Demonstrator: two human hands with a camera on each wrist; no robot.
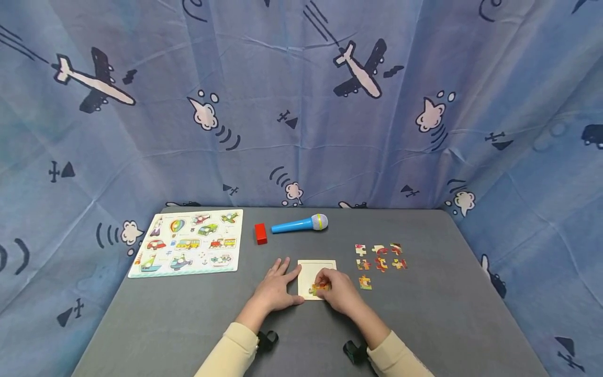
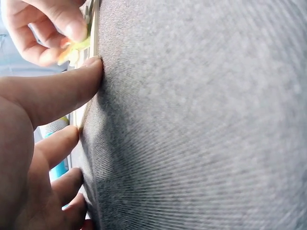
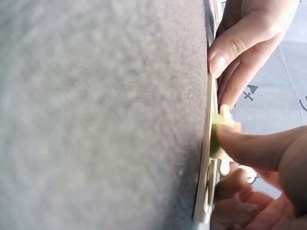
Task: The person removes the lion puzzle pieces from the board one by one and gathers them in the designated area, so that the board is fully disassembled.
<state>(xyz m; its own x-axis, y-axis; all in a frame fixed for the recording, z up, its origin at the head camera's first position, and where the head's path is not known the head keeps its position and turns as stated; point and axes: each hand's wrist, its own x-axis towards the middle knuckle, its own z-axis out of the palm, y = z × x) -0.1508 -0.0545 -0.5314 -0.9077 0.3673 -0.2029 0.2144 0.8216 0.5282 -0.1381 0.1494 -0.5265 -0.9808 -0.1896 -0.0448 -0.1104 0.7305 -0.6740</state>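
A small cream puzzle tray [image 1: 316, 268] lies on the grey table [image 1: 424, 314] in front of me. My right hand [image 1: 326, 287] pinches a colourful puzzle piece [image 1: 318, 288] and holds it down on the tray's near part; the right wrist view shows the thumb [image 3: 259, 148] pressing the yellow-green piece [image 3: 218, 120] against the tray [image 3: 205, 201]. My left hand [image 1: 281, 286] lies flat on the table, fingers straight, touching the tray's left edge. In the left wrist view its thumb [image 2: 57, 96] touches the tray's rim [image 2: 94, 28].
Several loose puzzle pieces [image 1: 380, 256] lie to the right of the tray, one more [image 1: 365, 283] nearer. Behind are a blue toy microphone [image 1: 299, 224], a red block [image 1: 260, 233] and a vehicle puzzle board [image 1: 188, 242]. A blue aeroplane-print cloth hangs around the table.
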